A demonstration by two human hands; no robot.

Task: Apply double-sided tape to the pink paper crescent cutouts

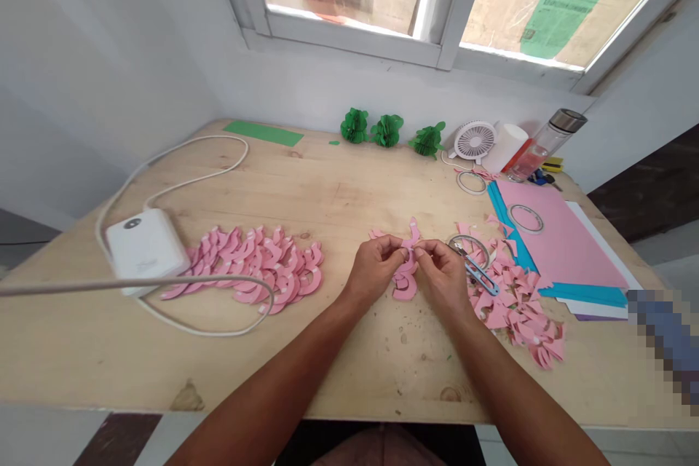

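Observation:
Over the middle of the table, my left hand point(376, 266) pinches a curved pink paper piece point(413, 230) between thumb and forefinger. Opposite it, my right hand point(445, 278) also grips this piece with closed fingertips. Below the fingertips lie more curved pink paper pieces point(405, 285) on the wood. To the left is a pile of pink paper curves point(278, 266), some with white patches. Right of my right hand is a light blue craft knife point(483, 278), beside a tape roll point(470, 250) and pink paper scraps point(513, 306).
A white power bank point(146, 246) with a looping white cable lies at the left. Along the wall stand three green paper ornaments point(387, 131), a small white fan point(475, 140) and a glass bottle point(543, 147). Coloured paper sheets point(568, 240) occupy the right side.

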